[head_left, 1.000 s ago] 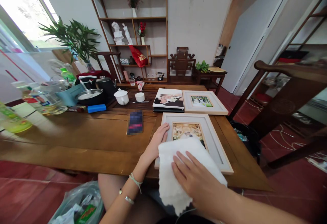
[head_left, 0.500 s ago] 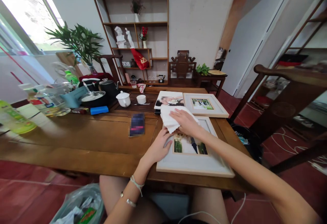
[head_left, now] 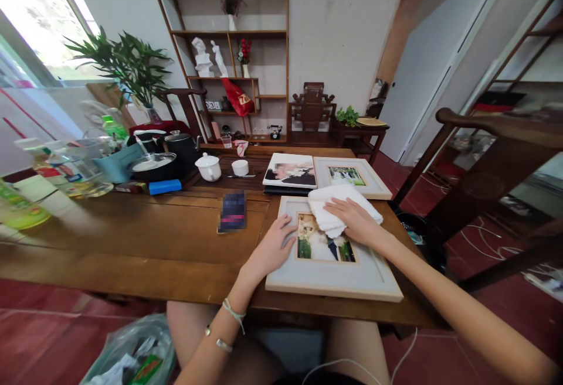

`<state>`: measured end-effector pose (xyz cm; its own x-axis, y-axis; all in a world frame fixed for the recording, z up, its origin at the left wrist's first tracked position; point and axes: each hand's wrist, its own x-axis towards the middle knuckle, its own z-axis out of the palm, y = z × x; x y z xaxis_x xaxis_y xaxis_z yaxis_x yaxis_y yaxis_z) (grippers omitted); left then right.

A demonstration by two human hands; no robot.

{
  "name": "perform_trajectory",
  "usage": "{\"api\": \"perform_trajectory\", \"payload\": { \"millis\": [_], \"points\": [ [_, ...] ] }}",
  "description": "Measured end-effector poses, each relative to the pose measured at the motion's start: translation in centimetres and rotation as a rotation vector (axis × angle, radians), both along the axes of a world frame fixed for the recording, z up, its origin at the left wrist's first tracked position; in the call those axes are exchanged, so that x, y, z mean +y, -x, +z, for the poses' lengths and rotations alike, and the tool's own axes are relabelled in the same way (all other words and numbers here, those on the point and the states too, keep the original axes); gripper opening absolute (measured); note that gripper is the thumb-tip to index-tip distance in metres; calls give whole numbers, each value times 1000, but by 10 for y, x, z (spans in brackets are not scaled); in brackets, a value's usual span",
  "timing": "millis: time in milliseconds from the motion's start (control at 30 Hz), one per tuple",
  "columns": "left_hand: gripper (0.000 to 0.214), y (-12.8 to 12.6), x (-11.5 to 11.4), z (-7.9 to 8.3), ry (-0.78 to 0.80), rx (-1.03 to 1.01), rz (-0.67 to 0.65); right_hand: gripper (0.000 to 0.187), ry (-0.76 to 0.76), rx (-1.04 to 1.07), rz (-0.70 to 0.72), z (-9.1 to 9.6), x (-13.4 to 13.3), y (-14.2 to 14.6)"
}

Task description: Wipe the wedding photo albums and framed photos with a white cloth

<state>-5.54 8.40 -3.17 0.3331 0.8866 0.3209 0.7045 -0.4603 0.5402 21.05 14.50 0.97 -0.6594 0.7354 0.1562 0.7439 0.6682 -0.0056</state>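
A light wooden picture frame point(head_left: 334, 291) with a wide pale mount lies flat near the table's front edge, around a photo point(head_left: 314, 247). My right hand point(head_left: 352, 219) presses a folded white cloth point(head_left: 328, 203) against the upper right part of the frame, partly covering the photo's top right corner. The fingers are stretched across the cloth. On the frame's left side rests my left hand point(head_left: 275, 245), its fingers lying apart over the mount and touching it.
Behind lie another framed photo point(head_left: 378, 186) and a picture panel point(head_left: 290, 159). A dark, blurred-out item point(head_left: 233, 212) sits left of my hands. Farther left are a white lidded cup point(head_left: 208, 168), a blue block point(head_left: 165, 187), a kettle point(head_left: 180, 146) and bottles. A wooden chair point(head_left: 484, 180) stands right.
My right hand has slid the white cloth from the frame's upper left to its upper right, uncovering more of the photo. My left hand stays on the left side.
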Motion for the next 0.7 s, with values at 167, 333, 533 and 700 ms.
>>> {"api": "perform_trajectory", "payload": {
  "millis": [167,333,533,700],
  "points": [
    [31,-3,0,-1,-28,-29,58,76,-39,10,-75,-2,-18,-19],
    [38,-4,-4,-2,-46,-29,43,84,46,-14,-95,4,-74,-9],
    [39,-6,-5,-2,-52,-19,38,87,1,23,-58,-5,-106,-6],
    [39,-7,1,3,-19,8,34,82,-116,58,-77,-18,-71,-8]
  ]
}}
